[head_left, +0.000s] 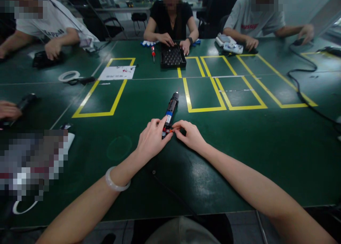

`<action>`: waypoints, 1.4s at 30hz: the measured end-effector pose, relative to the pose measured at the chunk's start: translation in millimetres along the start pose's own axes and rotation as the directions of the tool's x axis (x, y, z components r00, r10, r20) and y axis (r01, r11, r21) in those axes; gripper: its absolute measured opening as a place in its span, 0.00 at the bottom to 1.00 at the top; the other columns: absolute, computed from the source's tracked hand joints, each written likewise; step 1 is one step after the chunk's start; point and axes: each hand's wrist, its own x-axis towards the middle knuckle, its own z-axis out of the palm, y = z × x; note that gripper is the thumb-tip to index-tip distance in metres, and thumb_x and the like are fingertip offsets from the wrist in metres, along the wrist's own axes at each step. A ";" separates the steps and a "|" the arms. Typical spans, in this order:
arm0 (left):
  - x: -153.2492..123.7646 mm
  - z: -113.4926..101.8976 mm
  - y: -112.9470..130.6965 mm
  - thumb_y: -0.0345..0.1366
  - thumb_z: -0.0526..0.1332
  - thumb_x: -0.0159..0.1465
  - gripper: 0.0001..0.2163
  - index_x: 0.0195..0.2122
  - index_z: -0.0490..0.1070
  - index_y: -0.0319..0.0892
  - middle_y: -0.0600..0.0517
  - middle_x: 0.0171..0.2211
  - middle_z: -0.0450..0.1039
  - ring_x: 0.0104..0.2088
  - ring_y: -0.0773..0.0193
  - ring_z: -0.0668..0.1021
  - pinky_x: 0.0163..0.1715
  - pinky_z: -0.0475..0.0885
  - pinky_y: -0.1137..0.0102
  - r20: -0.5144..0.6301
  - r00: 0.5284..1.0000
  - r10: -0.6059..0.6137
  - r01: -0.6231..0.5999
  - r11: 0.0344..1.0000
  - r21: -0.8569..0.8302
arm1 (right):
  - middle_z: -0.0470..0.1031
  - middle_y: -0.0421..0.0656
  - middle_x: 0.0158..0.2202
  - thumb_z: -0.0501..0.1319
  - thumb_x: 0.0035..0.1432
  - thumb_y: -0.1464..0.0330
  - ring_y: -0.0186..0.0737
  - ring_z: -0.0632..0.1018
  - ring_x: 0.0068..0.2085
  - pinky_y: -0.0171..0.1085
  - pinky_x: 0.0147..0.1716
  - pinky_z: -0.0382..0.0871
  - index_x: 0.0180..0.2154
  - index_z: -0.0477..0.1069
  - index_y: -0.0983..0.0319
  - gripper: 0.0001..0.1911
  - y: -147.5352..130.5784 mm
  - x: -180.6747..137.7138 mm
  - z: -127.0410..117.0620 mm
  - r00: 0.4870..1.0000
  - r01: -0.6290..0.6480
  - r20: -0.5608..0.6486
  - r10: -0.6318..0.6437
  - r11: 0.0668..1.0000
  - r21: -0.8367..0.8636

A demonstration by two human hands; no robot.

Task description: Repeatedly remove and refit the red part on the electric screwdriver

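On the green table in front of me lies an electric screwdriver (172,103) with a black front end, a blue band and a bare silver motor section. Its tip points away from me, tilted slightly right. My left hand (150,139) grips its near end between thumb and fingers. There, small red and orange parts that look like wires or connectors (167,131) show between my hands. My right hand (190,134) is closed in a pinch at the orange one, from the right side. The fingertips partly hide these parts.
Across the table, a co-worker's hands are at a black tray (173,64) of small parts, near a red screwdriver (153,52). White paper (115,72) and a tape roll (68,76) lie left. Yellow tape rectangles (207,109) mark the table. A black cable (301,91) runs along the right.
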 end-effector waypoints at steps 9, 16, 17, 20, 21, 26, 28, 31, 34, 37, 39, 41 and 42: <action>5.9 -11.0 -31.3 0.49 0.55 0.67 0.29 0.67 0.57 0.45 0.40 0.54 0.65 0.46 0.48 0.74 0.43 0.72 0.60 0.010 0.997 -0.075 0.072 0.980 0.187 | 0.78 0.42 0.34 0.57 0.61 0.75 0.40 0.77 0.37 0.40 0.43 0.67 0.41 0.71 0.60 0.08 3.2 1.6 -6.9 1.000 0.003 0.016 -0.004 1.000 0.026; 17.5 -26.3 -102.2 0.54 0.51 0.67 0.31 0.69 0.54 0.48 0.38 0.58 0.61 0.54 0.40 0.70 0.48 0.71 0.53 0.044 0.951 -0.306 0.294 0.940 0.172 | 0.79 0.42 0.33 0.58 0.61 0.75 0.41 0.77 0.38 0.40 0.42 0.67 0.39 0.72 0.60 0.07 2.4 2.5 -8.2 0.999 0.010 0.045 -0.010 1.000 -0.003; 18.1 -28.8 -113.3 0.54 0.51 0.67 0.32 0.69 0.54 0.47 0.37 0.58 0.60 0.55 0.40 0.69 0.49 0.70 0.51 0.047 0.942 -0.333 0.322 0.933 0.160 | 0.79 0.42 0.33 0.58 0.61 0.75 0.41 0.77 0.38 0.40 0.43 0.67 0.38 0.72 0.60 0.07 1.9 2.7 -8.6 0.999 0.008 0.051 -0.008 1.000 -0.011; 17.3 -36.9 -146.0 0.55 0.52 0.67 0.33 0.69 0.53 0.44 0.36 0.59 0.58 0.56 0.39 0.68 0.52 0.67 0.48 0.045 0.916 -0.398 0.387 0.910 0.150 | 0.79 0.42 0.33 0.58 0.61 0.75 0.41 0.77 0.38 0.40 0.43 0.66 0.38 0.72 0.60 0.07 1.1 3.1 -9.7 0.998 0.006 0.065 -0.004 1.000 -0.022; 16.2 -39.4 -156.6 0.55 0.51 0.67 0.33 0.69 0.53 0.44 0.36 0.59 0.58 0.56 0.40 0.67 0.53 0.67 0.48 0.037 0.909 -0.415 0.405 0.901 0.156 | 0.78 0.42 0.33 0.58 0.61 0.75 0.41 0.77 0.38 0.40 0.43 0.66 0.38 0.72 0.60 0.07 1.1 3.2 -9.9 0.998 0.006 0.067 -0.004 1.000 -0.025; 8.4 -46.2 -198.8 0.58 0.50 0.66 0.34 0.69 0.53 0.44 0.36 0.59 0.56 0.54 0.39 0.67 0.49 0.68 0.49 -0.027 0.864 -0.503 0.498 0.843 0.202 | 0.78 0.42 0.33 0.58 0.61 0.76 0.41 0.76 0.38 0.40 0.43 0.66 0.37 0.72 0.61 0.07 2.3 2.7 -8.9 0.997 0.017 0.072 -0.015 0.999 -0.034; 5.0 -45.5 -205.6 0.57 0.50 0.66 0.34 0.68 0.55 0.44 0.36 0.58 0.58 0.52 0.41 0.69 0.46 0.68 0.51 -0.078 0.845 -0.529 0.532 0.817 0.223 | 0.78 0.42 0.33 0.57 0.61 0.76 0.41 0.76 0.38 0.40 0.43 0.66 0.37 0.72 0.61 0.07 2.7 2.5 -8.4 0.997 0.025 0.077 -0.022 0.999 -0.039; 0.6 -42.7 -204.9 0.54 0.53 0.66 0.29 0.62 0.61 0.41 0.39 0.54 0.62 0.49 0.46 0.70 0.45 0.68 0.57 -0.219 0.844 -0.490 0.535 0.801 0.268 | 0.78 0.42 0.34 0.58 0.61 0.75 0.41 0.76 0.38 0.40 0.43 0.66 0.37 0.72 0.60 0.07 2.7 2.4 -8.5 0.996 0.032 0.082 -0.029 0.999 -0.041; -1.3 -40.5 -199.1 0.50 0.56 0.65 0.22 0.53 0.67 0.39 0.40 0.51 0.63 0.47 0.49 0.70 0.42 0.68 0.60 -0.274 0.858 -0.435 0.506 0.809 0.300 | 0.78 0.42 0.34 0.57 0.62 0.75 0.41 0.77 0.38 0.40 0.43 0.67 0.37 0.72 0.60 0.07 2.3 2.4 -9.0 0.996 0.035 0.084 -0.032 0.999 -0.034; -0.3 -39.8 -195.6 0.51 0.58 0.63 0.21 0.47 0.69 0.38 0.40 0.50 0.63 0.46 0.49 0.69 0.40 0.68 0.62 -0.256 0.863 -0.436 0.500 0.810 0.307 | 0.78 0.43 0.34 0.57 0.62 0.75 0.41 0.77 0.38 0.40 0.43 0.67 0.37 0.72 0.61 0.07 2.6 2.2 -8.8 0.996 0.035 0.088 -0.032 0.999 -0.035; 1.0 -39.3 -195.5 0.50 0.59 0.62 0.20 0.46 0.70 0.38 0.40 0.50 0.64 0.45 0.49 0.70 0.39 0.67 0.62 -0.262 0.854 -0.450 0.516 0.799 0.308 | 0.78 0.43 0.34 0.57 0.62 0.75 0.41 0.77 0.38 0.40 0.43 0.67 0.37 0.72 0.60 0.07 3.3 2.1 -8.3 0.995 0.036 0.091 -0.033 0.999 -0.038; 2.1 -38.7 -196.3 0.49 0.59 0.62 0.19 0.44 0.72 0.38 0.40 0.49 0.65 0.43 0.49 0.70 0.39 0.67 0.62 -0.291 0.839 -0.460 0.537 0.787 0.303 | 0.78 0.43 0.34 0.57 0.62 0.75 0.41 0.77 0.39 0.40 0.43 0.68 0.38 0.72 0.61 0.07 3.8 2.2 -7.9 0.995 0.039 0.093 -0.036 0.999 -0.035; 2.6 -38.7 -196.7 0.48 0.58 0.63 0.19 0.44 0.72 0.37 0.40 0.48 0.66 0.43 0.49 0.71 0.39 0.66 0.61 -0.310 0.830 -0.464 0.548 0.782 0.296 | 0.78 0.43 0.34 0.57 0.62 0.75 0.41 0.77 0.39 0.40 0.43 0.68 0.38 0.72 0.61 0.07 3.8 2.2 -7.8 0.995 0.040 0.093 -0.037 0.999 -0.033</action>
